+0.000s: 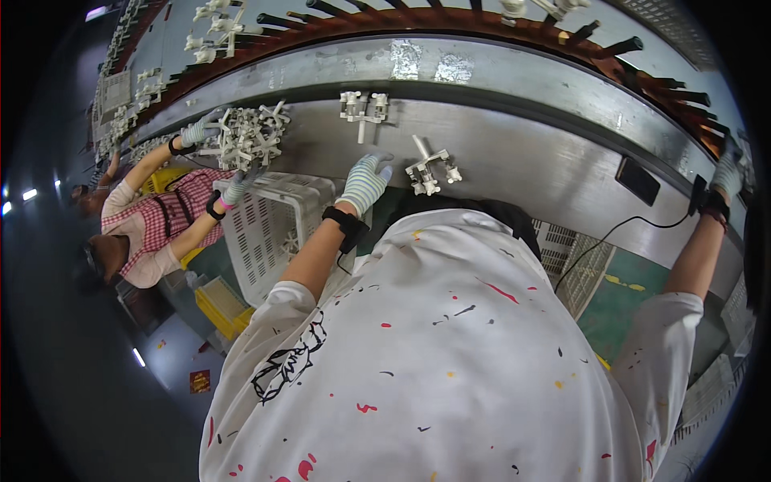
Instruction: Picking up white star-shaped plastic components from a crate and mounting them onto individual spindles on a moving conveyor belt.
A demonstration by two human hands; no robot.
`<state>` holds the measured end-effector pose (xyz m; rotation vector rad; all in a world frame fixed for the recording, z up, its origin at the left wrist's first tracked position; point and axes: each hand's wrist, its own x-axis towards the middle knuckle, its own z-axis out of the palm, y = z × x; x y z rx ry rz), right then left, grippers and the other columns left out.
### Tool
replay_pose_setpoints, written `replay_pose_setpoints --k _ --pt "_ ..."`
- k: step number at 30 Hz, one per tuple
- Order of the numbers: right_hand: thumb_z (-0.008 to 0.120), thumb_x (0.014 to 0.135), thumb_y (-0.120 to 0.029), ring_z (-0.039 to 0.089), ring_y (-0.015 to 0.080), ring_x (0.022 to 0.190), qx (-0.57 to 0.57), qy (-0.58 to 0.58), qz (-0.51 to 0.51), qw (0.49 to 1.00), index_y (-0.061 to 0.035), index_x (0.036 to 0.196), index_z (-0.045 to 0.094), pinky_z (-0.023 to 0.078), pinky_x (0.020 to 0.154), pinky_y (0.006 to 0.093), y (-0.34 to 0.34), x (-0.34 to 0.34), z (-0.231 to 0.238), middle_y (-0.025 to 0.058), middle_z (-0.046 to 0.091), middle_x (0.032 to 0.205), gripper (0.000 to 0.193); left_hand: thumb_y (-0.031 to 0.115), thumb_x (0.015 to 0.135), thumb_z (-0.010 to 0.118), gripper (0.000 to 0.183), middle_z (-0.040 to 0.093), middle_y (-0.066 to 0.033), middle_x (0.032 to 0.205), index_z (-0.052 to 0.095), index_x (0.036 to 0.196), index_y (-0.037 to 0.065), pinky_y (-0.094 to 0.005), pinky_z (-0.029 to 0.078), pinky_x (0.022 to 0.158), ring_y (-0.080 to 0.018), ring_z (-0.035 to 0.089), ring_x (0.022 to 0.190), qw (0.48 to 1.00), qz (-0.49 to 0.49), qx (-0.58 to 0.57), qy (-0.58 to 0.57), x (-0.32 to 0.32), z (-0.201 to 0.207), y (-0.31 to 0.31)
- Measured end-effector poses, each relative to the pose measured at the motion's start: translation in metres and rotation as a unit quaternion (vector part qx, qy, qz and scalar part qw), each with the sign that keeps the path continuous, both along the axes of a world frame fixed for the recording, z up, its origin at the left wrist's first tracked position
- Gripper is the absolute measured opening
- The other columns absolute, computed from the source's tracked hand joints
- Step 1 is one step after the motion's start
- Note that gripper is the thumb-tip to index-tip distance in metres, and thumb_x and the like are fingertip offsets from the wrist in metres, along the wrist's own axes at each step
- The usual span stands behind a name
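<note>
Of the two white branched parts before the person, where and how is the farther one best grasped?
Probably by the straight stem of this white part, coming from the near side with the left hand: the stem points toward that side, away from the knobby ends, and the hand is close to it.

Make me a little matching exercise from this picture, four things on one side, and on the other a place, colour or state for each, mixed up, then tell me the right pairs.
Things
1. The person's left hand
2. Rectangular device
3. Large white crate
4. Pile of pale branched pieces

Descriptions
A. Slotted sides, left of the person's left forearm
B. Beside a co-worker's gloved hands
C. In a striped glove, holding nothing visible
D. Dark, lying on the metal tabletop

Pairs: 1-C, 2-D, 3-A, 4-B
</note>
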<state>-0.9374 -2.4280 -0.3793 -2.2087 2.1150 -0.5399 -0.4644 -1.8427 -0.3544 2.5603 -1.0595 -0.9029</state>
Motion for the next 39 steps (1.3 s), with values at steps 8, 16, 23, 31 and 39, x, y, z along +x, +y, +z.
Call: replay_pose_setpoints --k 8,16,23,31,39 --pt "0.052 0.08 -0.023 0.059 0.025 0.077 0.241 -0.173 0.275 0.914 -0.0063 0.096 0.061 0.046 0.068 0.0334 0.24 0.179 0.022 0.0144 0.062 0.083 0.025 0.023 0.076 0.058 0.037 0.06 -0.0202 0.097 0.056 0.104 0.0 -0.0385 0.044 0.08 -0.0327 0.057 0.092 0.971 0.221 0.001 -0.088 0.06 -0.046 0.02" --pt "0.051 0.076 -0.029 0.06 0.0286 0.09 0.375 0.07 0.596 0.706 -0.0091 0.096 0.065 0.045 0.081 0.0386 0.42 0.411 -0.038 0.0133 0.063 0.097 0.032 0.027 0.079 0.05 0.038 0.06 -0.0209 0.093 0.051 0.111 0.006 -0.0447 0.045 0.073 -0.0366 0.058 0.084 0.978 -0.144 0.132 -0.078 0.11 -0.098 -0.003" --pt "0.056 0.072 -0.021 0.061 0.0275 0.094 0.534 0.082 0.404 0.738 -0.0087 0.093 0.067 0.049 0.075 0.0408 0.441 0.415 -0.073 0.012 0.063 0.1 0.027 0.027 0.085 0.055 0.026 0.055 -0.0016 0.076 0.055 0.095 0.004 -0.028 0.045 0.059 -0.0132 0.053 0.066 0.782 0.286 -0.046 0.552 0.072 0.001 0.004" --pt "0.059 0.074 -0.018 0.062 0.0187 0.068 0.605 -0.229 0.139 0.75 -0.0004 0.098 0.062 0.049 0.062 0.0309 0.314 0.212 0.001 0.0101 0.065 0.08 0.031 0.018 0.078 0.065 0.026 0.059 -0.0092 0.091 0.053 0.097 0.006 -0.0358 0.051 0.074 -0.0236 0.059 0.088 0.732 0.208 -0.073 0.644 0.002 0.042 -0.033" --pt "0.062 0.079 -0.014 0.054 0.0163 0.097 0.392 -0.816 -0.071 0.42 -0.0097 0.117 0.046 0.043 0.082 0.0294 0.274 0.007 0.045 0.0042 0.056 0.104 0.041 0.01 0.081 0.059 0.024 0.056 -0.0142 0.107 0.05 0.104 0.007 -0.0437 0.044 0.09 -0.0286 0.053 0.103 0.707 0.16 -0.058 0.687 -0.059 0.02 -0.115"
